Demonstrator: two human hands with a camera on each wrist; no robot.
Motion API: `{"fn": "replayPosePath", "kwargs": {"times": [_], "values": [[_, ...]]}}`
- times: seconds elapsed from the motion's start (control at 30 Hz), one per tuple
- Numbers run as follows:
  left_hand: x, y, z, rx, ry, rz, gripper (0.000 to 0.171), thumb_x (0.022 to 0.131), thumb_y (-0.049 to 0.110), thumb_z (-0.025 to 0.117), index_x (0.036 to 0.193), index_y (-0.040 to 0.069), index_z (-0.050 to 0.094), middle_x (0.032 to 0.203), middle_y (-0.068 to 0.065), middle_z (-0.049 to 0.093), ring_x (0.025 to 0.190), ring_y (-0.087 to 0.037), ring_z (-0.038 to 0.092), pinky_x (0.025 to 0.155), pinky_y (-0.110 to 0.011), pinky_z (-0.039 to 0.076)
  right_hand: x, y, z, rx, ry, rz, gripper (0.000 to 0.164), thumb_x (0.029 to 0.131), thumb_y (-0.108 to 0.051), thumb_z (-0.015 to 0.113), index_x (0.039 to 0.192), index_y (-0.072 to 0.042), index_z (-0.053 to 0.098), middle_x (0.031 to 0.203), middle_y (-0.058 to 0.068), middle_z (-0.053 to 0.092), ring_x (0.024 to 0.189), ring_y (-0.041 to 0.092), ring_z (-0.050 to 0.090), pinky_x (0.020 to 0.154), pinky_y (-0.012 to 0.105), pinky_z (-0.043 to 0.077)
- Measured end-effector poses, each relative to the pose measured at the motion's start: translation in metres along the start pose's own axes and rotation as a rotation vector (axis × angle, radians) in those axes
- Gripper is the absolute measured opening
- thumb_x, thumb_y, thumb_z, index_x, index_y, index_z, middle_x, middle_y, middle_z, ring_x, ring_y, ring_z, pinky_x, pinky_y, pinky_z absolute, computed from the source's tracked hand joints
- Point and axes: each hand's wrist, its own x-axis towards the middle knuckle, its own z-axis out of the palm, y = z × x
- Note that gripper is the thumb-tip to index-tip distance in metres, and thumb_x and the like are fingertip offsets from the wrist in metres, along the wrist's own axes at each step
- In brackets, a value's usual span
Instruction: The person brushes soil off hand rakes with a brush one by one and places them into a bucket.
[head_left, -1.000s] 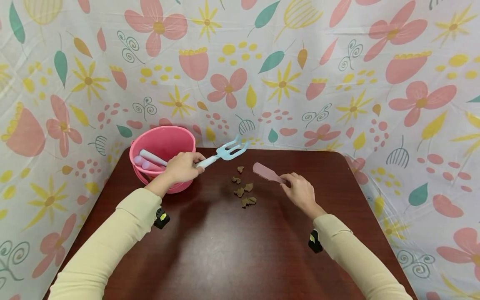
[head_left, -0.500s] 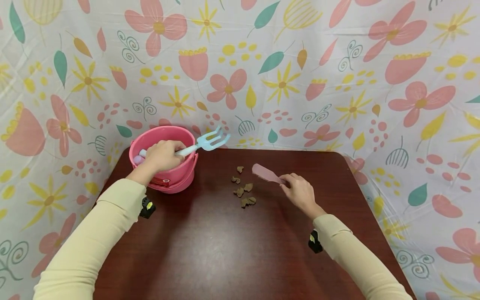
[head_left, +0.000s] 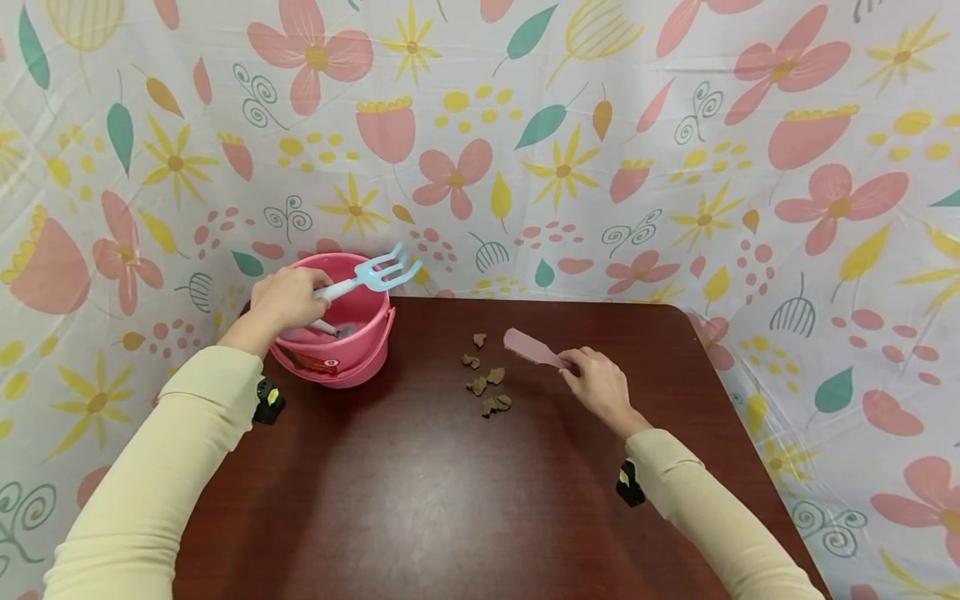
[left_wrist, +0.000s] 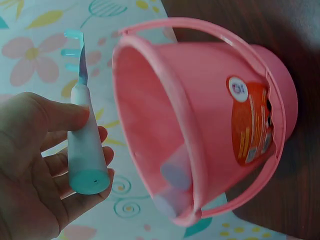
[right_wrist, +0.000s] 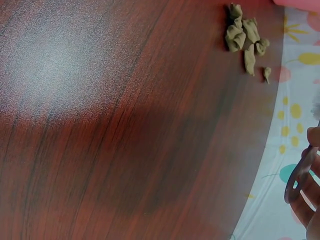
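My left hand (head_left: 287,298) grips the pale handle of a light-blue toy garden fork (head_left: 381,272), raised over the pink bucket (head_left: 367,367) with its tines pointing up and right. In the left wrist view, thumb and fingers wrap the fork's white handle (left_wrist: 86,150) beside the bucket's mouth. Pale lilac handle ends (left_wrist: 177,167) show inside the bucket. On the right, my right hand (head_left: 602,383) holds a pink brush (head_left: 529,345) by its handle, its head pointing left above the table. Several crumpled brown clay-like pieces (head_left: 495,404) lie left of the brush.
The dark red-brown wooden table (head_left: 442,500) ends at the back against a flowered cloth (head_left: 600,183). The bucket stands at the table's back left, its handle (head_left: 388,333) hanging down along its right side. The brown pieces lie in a loose line near mid-table.
My left hand has moved left and up with the fork, from the bucket's right side to over its left rim. The right hand and brush have stayed nearly still.
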Motion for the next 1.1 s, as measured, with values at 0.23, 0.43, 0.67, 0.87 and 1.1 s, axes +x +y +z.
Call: {"fn": "replayPosePath", "kwargs": {"times": [0.23, 0.43, 0.67, 0.87, 1.1], "values": [[-0.002, -0.016, -0.007, 0.054, -0.016, -0.068, 0.034, 0.083, 0.017, 0.055, 0.116, 0.008, 0.058, 0.095, -0.018, 0.06, 0.07, -0.03, 0.051, 0.055, -0.04, 0.041, -0.002, 0.001, 0.001, -0.004, -0.013, 0.014, 0.024, 0.077, -0.018, 0.073, 0.1, -0.017, 0.069, 0.087, 0.003, 0.065, 0.067, 0.018, 0.057, 0.051, 0.037, 0.045], [-0.004, -0.024, -0.008, 0.079, -0.038, -0.11, 0.037, 0.082, 0.015, 0.057, 0.116, 0.004, 0.057, 0.093, -0.021, 0.059, 0.073, -0.032, 0.051, 0.057, -0.042, 0.043, -0.003, 0.002, 0.002, -0.005, -0.014, 0.019, 0.024, 0.077, -0.019, 0.073, 0.1, -0.017, 0.069, 0.087, 0.002, 0.065, 0.069, 0.018, 0.058, 0.052, 0.037, 0.046], [-0.004, -0.026, -0.009, 0.097, -0.047, -0.115, 0.033, 0.081, 0.014, 0.058, 0.112, 0.003, 0.06, 0.092, -0.021, 0.059, 0.074, -0.032, 0.051, 0.061, -0.044, 0.044, -0.003, 0.003, 0.001, -0.003, -0.008, 0.019, 0.024, 0.077, -0.018, 0.073, 0.1, -0.017, 0.069, 0.087, 0.002, 0.065, 0.07, 0.019, 0.059, 0.053, 0.039, 0.046], [-0.002, -0.028, -0.009, 0.115, -0.065, -0.124, 0.034, 0.08, 0.015, 0.059, 0.111, 0.001, 0.061, 0.09, -0.02, 0.059, 0.076, -0.033, 0.051, 0.062, -0.045, 0.043, -0.003, 0.003, 0.0, 0.002, -0.01, 0.016, 0.024, 0.077, -0.018, 0.073, 0.1, -0.017, 0.069, 0.087, 0.002, 0.065, 0.069, 0.019, 0.059, 0.053, 0.038, 0.046], [0.0, -0.032, -0.011, 0.196, -0.083, -0.118, 0.029, 0.079, 0.013, 0.059, 0.105, 0.001, 0.063, 0.084, -0.018, 0.059, 0.07, -0.032, 0.051, 0.058, -0.043, 0.043, -0.003, 0.005, -0.001, 0.0, -0.005, 0.006, 0.023, 0.077, -0.018, 0.073, 0.1, -0.016, 0.069, 0.087, 0.004, 0.065, 0.067, 0.019, 0.058, 0.051, 0.037, 0.045]]}}
